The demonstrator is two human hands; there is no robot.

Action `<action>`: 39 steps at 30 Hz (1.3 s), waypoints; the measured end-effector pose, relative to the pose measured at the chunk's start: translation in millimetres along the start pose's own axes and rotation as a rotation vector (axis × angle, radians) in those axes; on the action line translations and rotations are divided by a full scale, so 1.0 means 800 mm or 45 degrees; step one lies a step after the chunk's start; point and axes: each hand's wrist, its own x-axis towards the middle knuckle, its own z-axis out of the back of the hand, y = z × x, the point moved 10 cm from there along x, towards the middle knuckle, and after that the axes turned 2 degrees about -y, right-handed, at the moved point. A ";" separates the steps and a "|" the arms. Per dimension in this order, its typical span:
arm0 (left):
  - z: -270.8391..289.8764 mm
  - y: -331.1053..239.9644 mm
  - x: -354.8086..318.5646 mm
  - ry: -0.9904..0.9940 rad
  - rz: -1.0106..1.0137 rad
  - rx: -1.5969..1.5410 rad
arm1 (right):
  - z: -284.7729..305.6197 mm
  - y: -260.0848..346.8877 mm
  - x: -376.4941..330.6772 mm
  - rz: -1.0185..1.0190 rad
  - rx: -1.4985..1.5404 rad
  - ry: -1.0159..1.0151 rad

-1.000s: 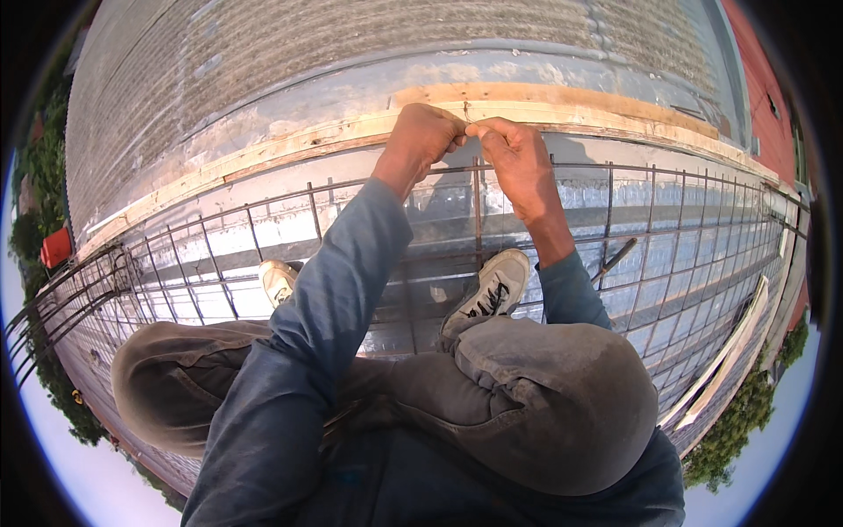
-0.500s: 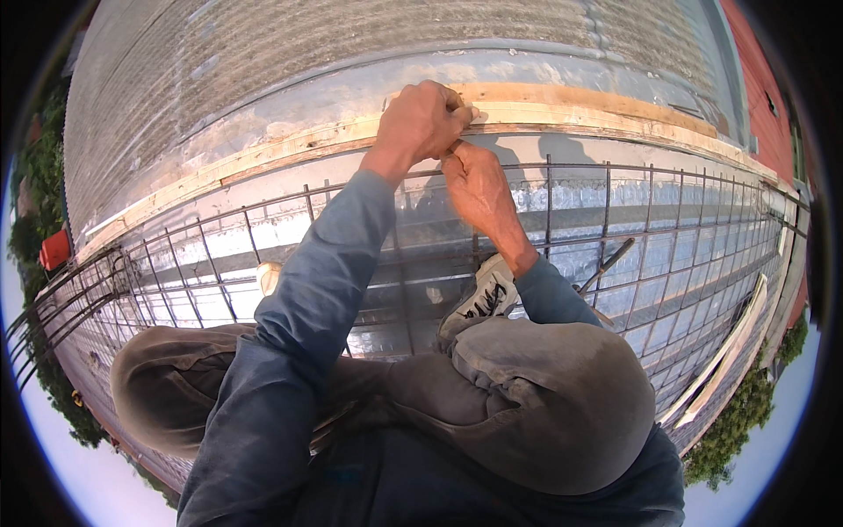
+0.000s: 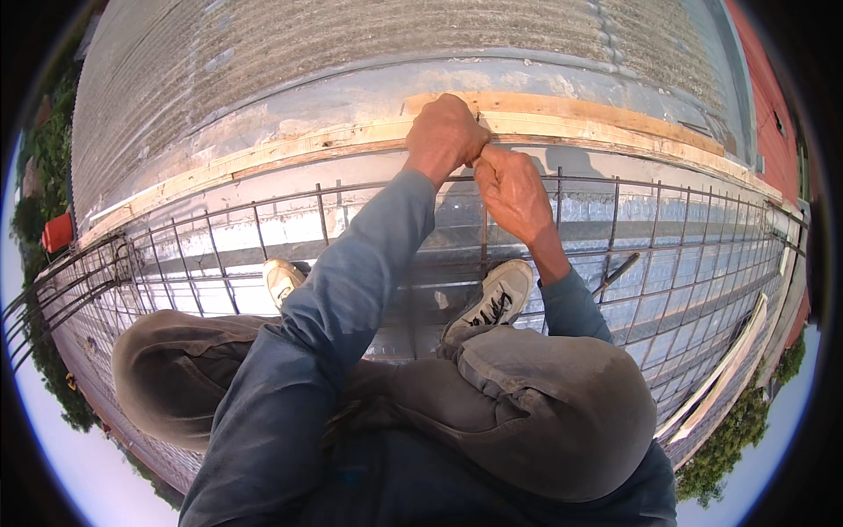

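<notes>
Both of my hands meet at the edge of a long pale wooden board (image 3: 307, 139). My left hand (image 3: 446, 132) is curled closed over the board, its knuckles upward. Just below and to its right, my right hand (image 3: 516, 189) is closed too, its fingertips against those of the left. Whatever is pinched between them is hidden by the fingers. A second, more orange wooden strip (image 3: 606, 111) lies along the far side of the board. Beneath my wrists runs a grid of steel rebar (image 3: 562, 211).
Corrugated roofing (image 3: 351, 39) spreads beyond the boards. My two shoes, left (image 3: 283, 279) and right (image 3: 502, 294), rest among the bars over shiny sheeting. A short rod (image 3: 619, 272) sticks up at right. Loose wood strips (image 3: 724, 360) lie far right; a red container (image 3: 58, 232) stands far left.
Both hands have shifted slightly right in the picture and stay together at the board. A small pale bit that showed at the left fingertips is now out of sight. More of both shoes shows.
</notes>
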 end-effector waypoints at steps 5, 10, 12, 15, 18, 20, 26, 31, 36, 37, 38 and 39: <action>0.012 -0.005 -0.026 -0.112 0.026 -0.089 | 0.005 -0.005 -0.008 0.082 0.137 0.001; 0.000 0.024 -0.038 -0.204 0.171 -0.457 | -0.014 -0.043 -0.018 -0.165 0.622 0.059; -0.008 0.039 -0.036 -0.209 0.192 -0.629 | -0.014 -0.021 -0.012 -0.005 0.510 0.055; -0.053 0.078 -0.002 -0.285 0.165 -0.925 | -0.008 -0.026 -0.019 0.209 0.304 -0.232; -0.081 0.063 -0.002 0.155 0.317 -1.342 | -0.005 -0.059 -0.008 -0.040 0.506 -0.174; -0.089 0.087 0.018 -0.107 0.225 -1.571 | -0.016 -0.055 -0.014 -0.229 0.728 0.031; -0.059 0.084 -0.004 -0.351 0.311 -1.295 | -0.009 -0.056 -0.019 -0.351 0.725 0.046; -0.010 -0.002 -0.046 -0.651 -0.044 -0.278 | -0.046 -0.069 -0.042 -0.128 0.180 -0.154; -0.055 0.065 -0.023 -0.006 0.206 -1.261 | -0.061 -0.051 -0.040 -0.238 0.380 -0.114; -0.063 0.071 -0.021 0.115 0.256 -1.348 | -0.058 -0.051 -0.042 -0.249 0.442 -0.134; -0.072 0.079 -0.023 0.221 0.321 -1.435 | -0.058 -0.049 -0.045 -0.252 0.512 -0.138; -0.076 0.083 -0.023 0.255 0.334 -1.463 | -0.057 -0.044 -0.046 -0.247 0.552 -0.121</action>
